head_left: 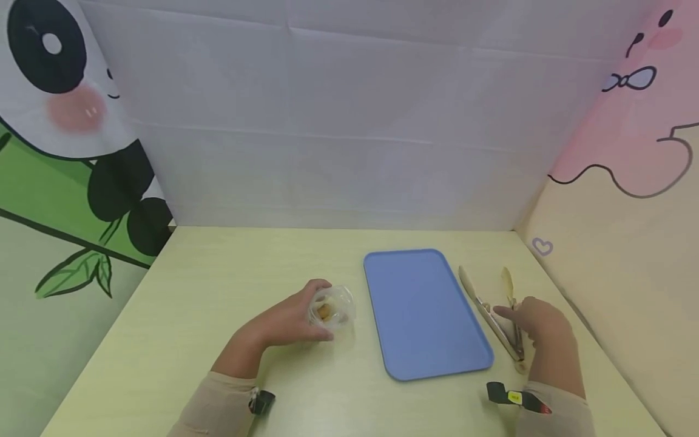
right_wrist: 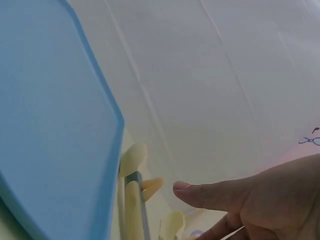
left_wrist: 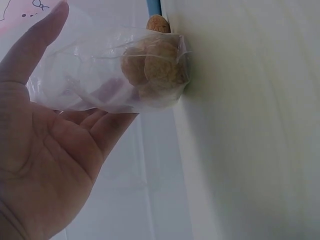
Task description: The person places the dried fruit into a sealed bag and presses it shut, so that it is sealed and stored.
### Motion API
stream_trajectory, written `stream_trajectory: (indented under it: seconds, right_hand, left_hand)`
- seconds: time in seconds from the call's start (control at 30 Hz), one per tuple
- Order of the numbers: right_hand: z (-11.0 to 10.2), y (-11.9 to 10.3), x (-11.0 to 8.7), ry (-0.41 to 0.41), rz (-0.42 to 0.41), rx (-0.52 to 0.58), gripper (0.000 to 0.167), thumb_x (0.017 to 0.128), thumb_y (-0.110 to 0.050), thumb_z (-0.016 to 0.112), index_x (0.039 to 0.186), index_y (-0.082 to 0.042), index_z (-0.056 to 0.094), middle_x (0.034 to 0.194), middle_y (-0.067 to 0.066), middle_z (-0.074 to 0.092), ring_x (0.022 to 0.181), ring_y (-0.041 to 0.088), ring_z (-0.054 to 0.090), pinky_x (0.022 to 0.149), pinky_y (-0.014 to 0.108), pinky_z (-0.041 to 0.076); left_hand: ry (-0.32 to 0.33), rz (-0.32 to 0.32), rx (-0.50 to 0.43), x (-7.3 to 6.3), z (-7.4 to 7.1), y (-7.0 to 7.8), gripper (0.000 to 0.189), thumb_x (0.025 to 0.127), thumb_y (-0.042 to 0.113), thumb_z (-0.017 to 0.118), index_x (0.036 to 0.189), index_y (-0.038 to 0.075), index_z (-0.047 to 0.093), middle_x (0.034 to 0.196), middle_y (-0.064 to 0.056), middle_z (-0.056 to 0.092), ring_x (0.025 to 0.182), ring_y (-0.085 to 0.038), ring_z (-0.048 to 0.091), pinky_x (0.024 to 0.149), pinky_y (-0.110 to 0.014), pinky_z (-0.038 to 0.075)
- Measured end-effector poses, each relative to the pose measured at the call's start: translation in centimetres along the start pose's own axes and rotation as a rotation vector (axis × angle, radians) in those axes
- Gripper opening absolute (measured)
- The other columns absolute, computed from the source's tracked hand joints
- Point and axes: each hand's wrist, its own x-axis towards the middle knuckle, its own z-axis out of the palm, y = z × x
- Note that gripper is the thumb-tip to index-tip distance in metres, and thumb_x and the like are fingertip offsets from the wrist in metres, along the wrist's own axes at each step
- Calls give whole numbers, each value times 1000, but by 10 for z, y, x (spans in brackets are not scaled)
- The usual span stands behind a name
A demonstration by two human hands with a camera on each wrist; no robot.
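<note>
My left hand (head_left: 292, 318) holds a clear plastic bag (head_left: 341, 300) upright on the table, thumb on one side and fingers on the other. Several brown, wrinkled round pieces (left_wrist: 162, 67), which look like walnuts, sit at the bottom of the bag in the left wrist view. My right hand (head_left: 543, 321) is over the right arm of a pair of spread tongs (head_left: 494, 325) with metal arms and cream-coloured tips. In the right wrist view its thumb points straight out, apart from the near tong arm; the other fingers are partly out of frame.
A blue rectangular tray (head_left: 426, 315) lies flat between the bag and the tongs. The pale yellow table (head_left: 246, 261) meets a white backdrop (head_left: 338, 176) behind, with cartoon-printed panels at both sides.
</note>
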Motion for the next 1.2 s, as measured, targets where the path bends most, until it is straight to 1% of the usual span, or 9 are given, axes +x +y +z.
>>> stream_trajectory:
  seconds: [0.13, 0.23, 0.37, 0.5, 0.7, 0.83, 0.93, 1.07, 1.2]
  right_hand:
    - [-9, -7, -8, 106, -109, -43, 101, 90, -75, 39, 134, 16, 39, 127, 39, 50, 98, 49, 60, 74, 53, 49]
    - [-15, -25, -22, 211, -217, -60, 94, 92, -73, 38, 135, 11, 44, 134, 37, 46, 115, 55, 50, 83, 61, 45]
    - [-20, -63, -46, 302, -408, 43, 69, 99, -57, 44, 138, 0, 46, 136, 23, 51, 117, 43, 55, 89, 58, 45]
    - [-11, -112, -66, 311, -681, 154, 40, 103, -30, 52, 138, -11, 49, 133, 6, 56, 113, 26, 61, 90, 47, 50]
    - [22, -173, -81, 321, -1089, 95, 47, 98, -10, 60, 140, -28, 50, 135, -6, 50, 107, 9, 60, 86, 30, 53]
    - [39, -188, -86, 293, -1197, 75, 48, 97, -12, 60, 139, -34, 52, 132, -11, 51, 105, 4, 57, 83, 26, 51]
    - [44, -192, -88, 255, -1246, 94, 34, 98, -13, 61, 127, -30, 61, 121, -15, 56, 101, 0, 57, 83, 22, 50]
    - [43, -194, -88, 282, -1309, 129, 14, 99, -17, 59, 108, -23, 68, 103, -16, 61, 89, -2, 55, 79, 16, 46]
    - [40, -194, -88, 394, -1363, 218, 8, 99, -16, 59, 100, -19, 66, 92, -13, 63, 81, 0, 55, 74, 14, 45]
  left_hand:
    - [-3, 15, -15, 0, -1, 0, 93, 74, 47, 83, 146, 30, 26, 131, -5, 53, 100, -17, 54, 87, -39, 45]
    - [-3, 36, -57, 0, -3, 0, 90, 74, 47, 83, 143, 32, 27, 128, -6, 54, 97, -19, 55, 83, -38, 46]
    - [-38, 103, -186, -2, -7, 3, 83, 75, 42, 85, 138, 36, 32, 129, -4, 53, 100, -20, 58, 82, -38, 49]
    - [-146, 211, -410, -6, -10, 9, 78, 82, 24, 81, 141, 31, 29, 137, -9, 50, 115, -27, 59, 87, -39, 52]
    - [-365, 351, -691, -10, -11, 15, 83, 87, 12, 72, 147, 15, 15, 143, -21, 40, 125, -33, 54, 87, -40, 54]
    - [-462, 419, -730, -8, -9, 19, 79, 90, 18, 71, 145, 11, 16, 137, -27, 43, 113, -28, 59, 84, -37, 54]
    - [-473, 446, -715, -7, -7, 20, 73, 92, 18, 68, 143, 9, 17, 134, -26, 47, 109, -26, 61, 84, -36, 54]
    - [-435, 469, -676, -4, -6, 19, 64, 97, 18, 62, 143, 8, 20, 132, -23, 54, 111, -29, 63, 89, -40, 52]
    - [-383, 486, -641, -2, -6, 16, 56, 103, 33, 50, 144, 9, 20, 128, -22, 60, 118, -29, 61, 96, -42, 49]
